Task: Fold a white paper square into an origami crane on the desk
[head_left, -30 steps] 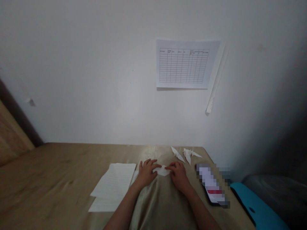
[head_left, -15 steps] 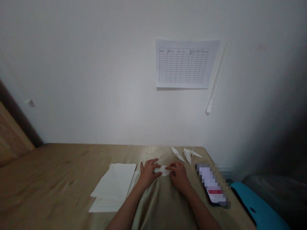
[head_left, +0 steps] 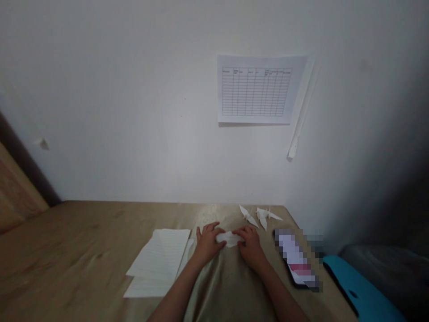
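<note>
Between my hands is a small piece of folded white paper (head_left: 230, 239), low over the cloth-covered table. My left hand (head_left: 208, 241) grips its left end between thumb and index finger, with the other fingers spread away from it. At the right end, my right hand (head_left: 249, 243) holds the paper with thumb and fingers. The fingertips hide both ends. Beyond my right hand lie folded white paper cranes (head_left: 262, 216), with another folded paper crane (head_left: 248, 216) just left of them.
Lined paper sheets (head_left: 164, 255) lie left of my arms. A phone (head_left: 295, 259), blurred by pixels, lies to the right. A blue object (head_left: 363, 288) stands past the table's right edge. The white wall behind bears a printed table sheet (head_left: 256, 91).
My right index finger has shifted up and off the paper's middle, so more of the folded paper shows. My left hand has hardly moved.
</note>
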A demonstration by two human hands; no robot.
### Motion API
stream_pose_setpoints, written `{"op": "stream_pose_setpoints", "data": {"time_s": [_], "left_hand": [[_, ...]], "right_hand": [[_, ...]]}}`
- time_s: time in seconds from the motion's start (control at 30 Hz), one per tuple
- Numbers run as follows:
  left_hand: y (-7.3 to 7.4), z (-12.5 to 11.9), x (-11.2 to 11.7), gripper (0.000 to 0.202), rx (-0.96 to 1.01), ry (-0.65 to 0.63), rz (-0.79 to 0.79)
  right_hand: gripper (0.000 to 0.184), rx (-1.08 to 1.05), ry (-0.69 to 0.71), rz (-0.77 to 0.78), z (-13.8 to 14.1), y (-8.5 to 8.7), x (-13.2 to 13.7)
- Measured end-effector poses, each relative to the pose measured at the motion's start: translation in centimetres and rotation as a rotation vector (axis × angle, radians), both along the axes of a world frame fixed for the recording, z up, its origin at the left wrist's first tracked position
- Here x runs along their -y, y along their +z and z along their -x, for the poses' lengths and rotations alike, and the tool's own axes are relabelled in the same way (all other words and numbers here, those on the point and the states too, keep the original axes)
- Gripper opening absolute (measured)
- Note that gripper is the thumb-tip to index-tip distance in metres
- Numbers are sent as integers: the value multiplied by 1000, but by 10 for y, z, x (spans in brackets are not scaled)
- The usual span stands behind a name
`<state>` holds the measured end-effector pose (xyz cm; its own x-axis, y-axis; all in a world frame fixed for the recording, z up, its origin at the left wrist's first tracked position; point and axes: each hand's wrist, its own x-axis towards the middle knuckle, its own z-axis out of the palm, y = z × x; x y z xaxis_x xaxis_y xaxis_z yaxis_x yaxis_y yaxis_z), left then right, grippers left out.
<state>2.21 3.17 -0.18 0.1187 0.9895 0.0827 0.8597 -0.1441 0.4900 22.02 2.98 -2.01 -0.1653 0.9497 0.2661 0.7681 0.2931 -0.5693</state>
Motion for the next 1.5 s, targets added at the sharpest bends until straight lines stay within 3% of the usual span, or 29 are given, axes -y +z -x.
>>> {"op": "stream_pose_setpoints", "data": {"time_s": [0.3,0.7,1.13,1.33,1.5], "left_hand": [[-3,-1,0,38,64,-65,-100],[2,-4,2,27,88,-57,-120],[-5,0,-3,22,157,-136,-345],[-2,-2,0,17,72,-131,-267],[1,-2,1,24,16,-121,-204]], "right_hand": [[26,-28,0,-117,0,-13,-7],[10,5,-11,-151,2,-13,-4],[11,-88,11,-284,-2,-5,-1],[18,4,31,-246,-2,1,4],[20,27,50,-207,-4,4,7]]}}
